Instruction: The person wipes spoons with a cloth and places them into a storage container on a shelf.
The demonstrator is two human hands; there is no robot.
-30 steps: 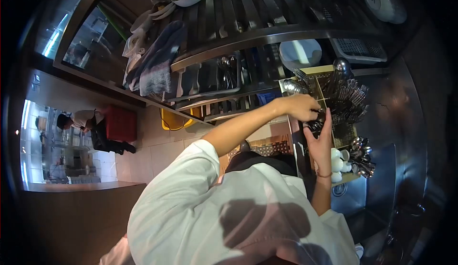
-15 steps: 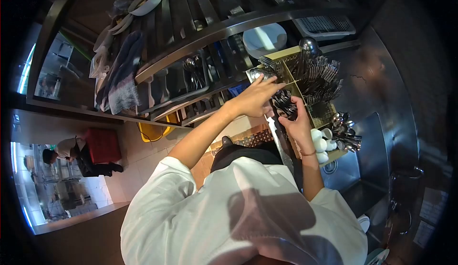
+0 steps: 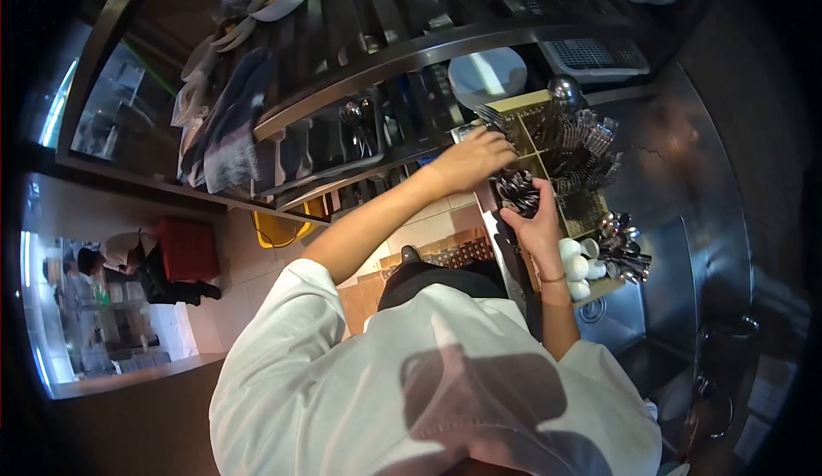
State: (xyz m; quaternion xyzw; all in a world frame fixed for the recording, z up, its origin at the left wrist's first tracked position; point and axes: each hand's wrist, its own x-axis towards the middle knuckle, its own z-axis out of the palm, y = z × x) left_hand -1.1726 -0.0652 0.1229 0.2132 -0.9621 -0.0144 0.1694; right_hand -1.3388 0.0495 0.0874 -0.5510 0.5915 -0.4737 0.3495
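A yellowish divided cutlery box (image 3: 533, 146) stands on the counter edge in front of me. My right hand (image 3: 541, 235) curves its thumb and fingers round a bunch of forks (image 3: 516, 188) in the near compartment. Above the neighbouring compartment, my left hand (image 3: 478, 161) has its fingers bent down and close together; what lies under them is hidden. A single fork (image 3: 490, 115) sticks up just beyond those fingers. More forks (image 3: 586, 146) fill the far compartments, beside a shiny round ladle bowl (image 3: 565, 91).
White cups (image 3: 576, 266) and a cluster of spoons (image 3: 623, 249) sit at the box's near end. Right of them is a steel sink (image 3: 659, 279). A slatted metal rack (image 3: 402, 48) holds bowls, a blue plate (image 3: 488, 75) and a cloth (image 3: 231, 133). Far left, a person bends beside a red bin (image 3: 190, 249).
My left hand's spread fingers have drawn together and bent down over the box, covering the shiny metal piece that showed there. My right hand keeps its place at the forks. The view has shifted slightly.
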